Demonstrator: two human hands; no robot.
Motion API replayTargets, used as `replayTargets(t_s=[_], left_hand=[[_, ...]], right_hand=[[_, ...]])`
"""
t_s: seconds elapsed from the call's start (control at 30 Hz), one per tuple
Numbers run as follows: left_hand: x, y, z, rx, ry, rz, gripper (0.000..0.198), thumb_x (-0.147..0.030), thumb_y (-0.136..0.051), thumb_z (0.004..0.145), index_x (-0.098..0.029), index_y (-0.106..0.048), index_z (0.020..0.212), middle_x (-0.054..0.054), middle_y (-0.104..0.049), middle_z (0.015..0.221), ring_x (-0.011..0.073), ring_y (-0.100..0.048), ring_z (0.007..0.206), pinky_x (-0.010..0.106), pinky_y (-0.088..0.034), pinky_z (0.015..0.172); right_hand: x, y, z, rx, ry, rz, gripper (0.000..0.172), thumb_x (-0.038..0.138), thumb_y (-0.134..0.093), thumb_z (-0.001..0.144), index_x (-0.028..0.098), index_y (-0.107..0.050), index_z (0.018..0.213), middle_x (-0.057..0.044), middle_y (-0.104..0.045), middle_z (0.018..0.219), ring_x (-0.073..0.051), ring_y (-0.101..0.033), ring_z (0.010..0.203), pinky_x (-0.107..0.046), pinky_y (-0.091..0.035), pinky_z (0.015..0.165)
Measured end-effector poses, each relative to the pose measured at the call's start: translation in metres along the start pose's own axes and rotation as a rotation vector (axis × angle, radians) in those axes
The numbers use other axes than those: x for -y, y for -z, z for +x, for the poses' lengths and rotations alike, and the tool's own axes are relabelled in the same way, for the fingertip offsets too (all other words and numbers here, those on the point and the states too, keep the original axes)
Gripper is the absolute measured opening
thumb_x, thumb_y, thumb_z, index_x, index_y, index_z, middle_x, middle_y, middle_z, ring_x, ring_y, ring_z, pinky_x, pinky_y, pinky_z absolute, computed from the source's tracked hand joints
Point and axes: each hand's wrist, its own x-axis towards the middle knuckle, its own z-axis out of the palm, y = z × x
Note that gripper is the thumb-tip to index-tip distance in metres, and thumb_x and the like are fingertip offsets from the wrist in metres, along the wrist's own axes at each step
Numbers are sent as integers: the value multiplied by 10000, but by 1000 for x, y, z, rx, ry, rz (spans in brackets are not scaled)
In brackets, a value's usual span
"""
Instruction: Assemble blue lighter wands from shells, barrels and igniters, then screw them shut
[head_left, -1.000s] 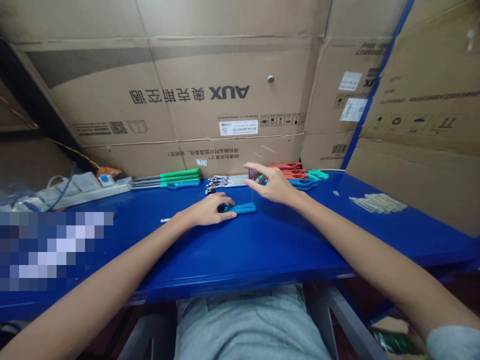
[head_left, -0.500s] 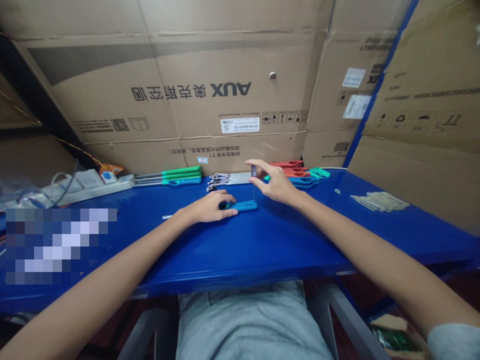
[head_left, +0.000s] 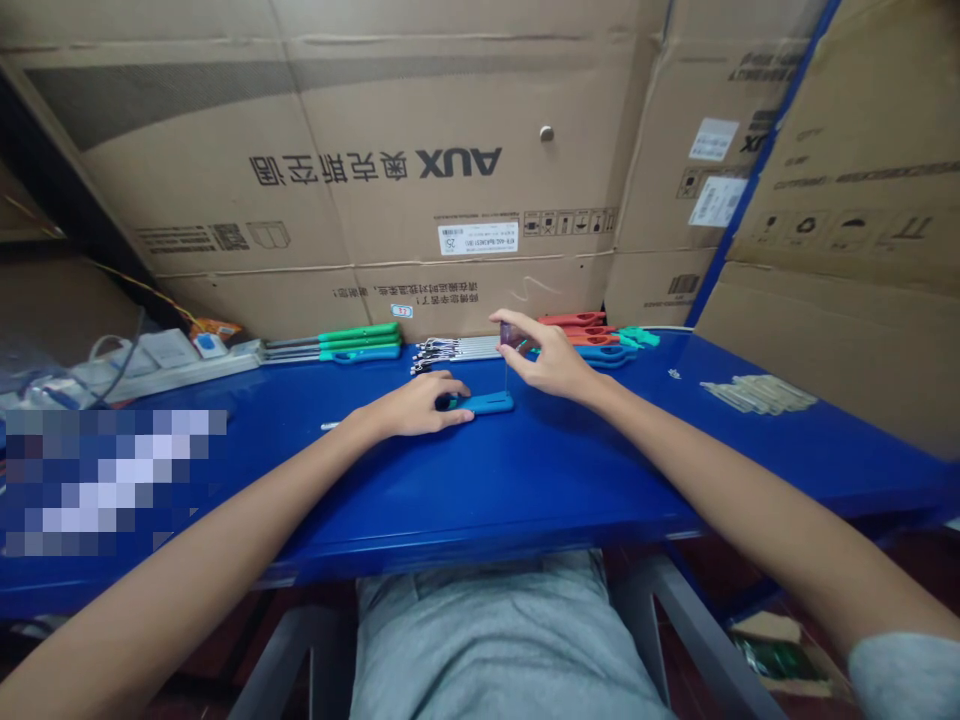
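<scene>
A blue plastic handle (head_left: 491,402) lies flat on the blue table, with a slot along its right part. My left hand (head_left: 424,402) grips its left end, thumb in front and fingers behind. Above the right end, my right hand (head_left: 544,352) pinches the dark purplish grip of a small screwdriver (head_left: 507,334) between thumb and fingers. The screwdriver stands upright, its thin shaft reaching down to the handle's right end; the exact contact of the tip is too small to tell. A thin metal rod (head_left: 330,426) shows to the left of my left wrist.
Green and blue handled tools (head_left: 360,342) lie at the back left beside a power strip (head_left: 225,362). Metal rods (head_left: 476,347) and red, orange and blue handles (head_left: 600,338) lie behind my hands. Pale strips (head_left: 757,394) lie at the right. Cardboard (head_left: 375,120) stands behind the table (head_left: 480,490).
The camera view has shifted slightly. Both hands keep their places at the blue handle, and the screwdriver's grip looks slightly turned between my right fingers.
</scene>
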Motion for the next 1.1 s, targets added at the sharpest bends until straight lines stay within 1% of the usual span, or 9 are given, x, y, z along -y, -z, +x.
replayTargets(t_s=[0.2, 0.4, 0.5, 0.57, 0.63, 0.7, 0.83, 0.97, 1.1], left_hand=[[1, -1, 0, -19, 0, 0, 505, -591, -508, 867, -183, -649, 1129, 100, -642, 1077, 247, -623, 951, 365, -472, 886], [1, -2, 0, -21, -8, 0, 509, -588, -513, 870, -171, -653, 1125, 105, -643, 1081, 250, -624, 954, 366, -473, 887], [1, -1, 0, -18, -8, -3, 502, -582, -509, 874, -170, -651, 1123, 104, -644, 1080, 247, -623, 954, 364, -473, 888], [1, -1, 0, -15, -6, -3, 507, -584, -511, 870, -168, -648, 1124, 104, -643, 1079, 246, -624, 951, 364, -473, 888], [2, -1, 0, -14, -3, -4, 513, -592, -511, 865, -171, -646, 1126, 103, -641, 1079, 243, -623, 948, 362, -474, 887], [2, -1, 0, -15, -3, -6, 515, -596, -507, 865, -173, -646, 1125, 103, -640, 1077, 240, -623, 942, 358, -474, 884], [1, -1, 0, -15, -3, -9, 514, -588, -509, 867, -166, -648, 1126, 105, -639, 1073, 240, -623, 936, 354, -472, 879], [1, 0, 0, -12, 1, -3, 512, -587, -506, 868, -170, -648, 1129, 104, -639, 1083, 244, -621, 950, 359, -465, 892], [0, -1, 0, -11, 0, 3, 512, -581, -503, 872, -168, -645, 1139, 106, -637, 1090, 247, -618, 965, 361, -462, 899]], right_hand=[[-3, -1, 2, -9, -11, -25, 342, 211, -636, 814, 199, -603, 1154, 25, -607, 720, -122, -538, 624, -291, -507, 670], [-2, -3, 2, -6, -16, -16, 498, 205, -652, 807, 200, -547, 1294, 18, -618, 724, -142, -554, 642, -315, -517, 690], [-3, -2, 2, 4, -24, -20, 453, 206, -619, 820, 166, -564, 1268, -12, -649, 770, -149, -580, 659, -323, -530, 696], [-3, -1, 1, 4, -17, -21, 441, 197, -581, 829, 156, -557, 1267, -41, -673, 860, -156, -609, 703, -323, -539, 698], [-3, -1, 1, 13, -9, -11, 455, 180, -542, 833, 173, -529, 1288, -54, -681, 942, -165, -633, 763, -321, -546, 706], [-3, -1, 1, 27, -10, 6, 454, 173, -520, 836, 194, -510, 1289, -50, -682, 953, -171, -643, 798, -318, -547, 707], [-5, 0, 2, 25, -14, 18, 396, 185, -550, 833, 202, -527, 1228, -32, -662, 866, -180, -640, 799, -315, -536, 701], [-8, 1, 4, 23, -31, 29, 374, 175, -605, 806, 222, -533, 1170, 10, -636, 777, -157, -617, 718, -308, -518, 708], [-10, 1, 5, 15, -47, 5, 379, 184, -644, 790, 217, -523, 1148, 36, -597, 714, -144, -590, 659, -295, -499, 673]])
